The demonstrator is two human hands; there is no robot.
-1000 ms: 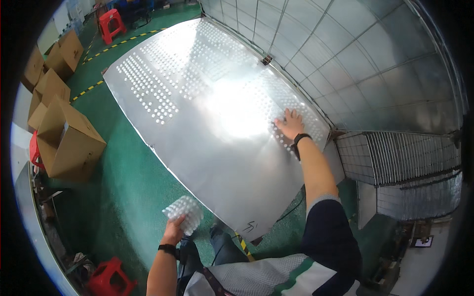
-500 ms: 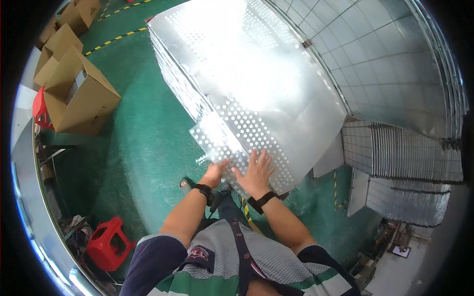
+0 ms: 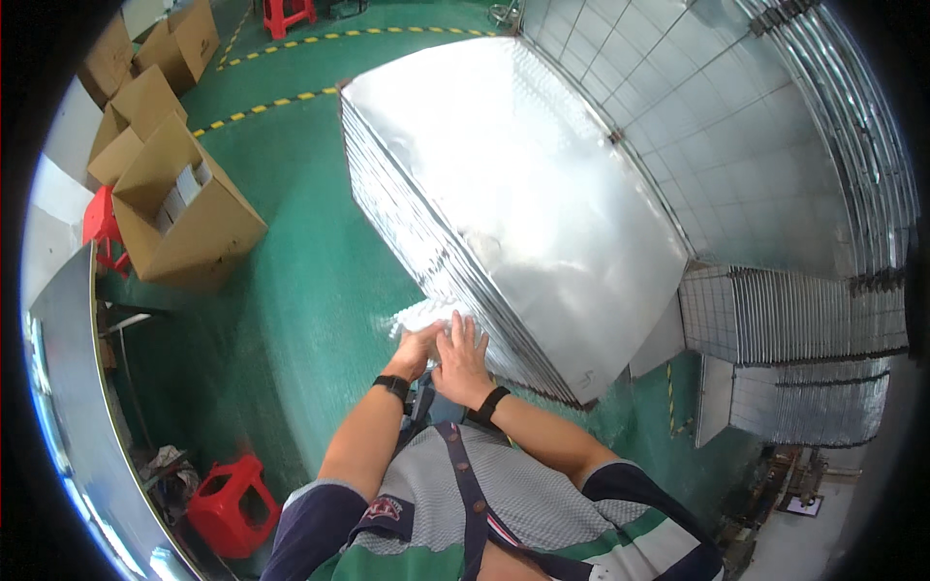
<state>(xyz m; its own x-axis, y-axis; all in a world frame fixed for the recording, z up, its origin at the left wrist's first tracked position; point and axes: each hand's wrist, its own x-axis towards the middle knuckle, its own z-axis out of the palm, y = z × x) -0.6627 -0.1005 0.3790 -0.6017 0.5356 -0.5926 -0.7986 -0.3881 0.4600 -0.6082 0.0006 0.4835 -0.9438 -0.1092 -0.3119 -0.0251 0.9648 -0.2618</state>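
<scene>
My left hand (image 3: 415, 351) is closed on the near end of a pale perforated metal piece (image 3: 426, 315), which is foreshortened and blurred. My right hand (image 3: 463, 364) lies beside the left, its fingers stretched forward over the piece's near right end. Whether those fingers press on it I cannot tell. Both hands are at the near left edge of a tall stack of shiny metal sheets (image 3: 581, 242). The top sheet is plain and bright with glare.
More metal sheets with a grid of lines (image 3: 736, 145) stand at the right, above smaller stacks (image 3: 804, 310). Open cardboard boxes (image 3: 194, 228) are at the far left. A red stool (image 3: 232, 508) stands at the lower left, near a long grey surface (image 3: 73, 387).
The perforated piece has shifted from across the stack's near corner to its left side, now seen more edge-on. My right hand has moved left toward my left hand. Dots on the top sheet have mostly gone.
</scene>
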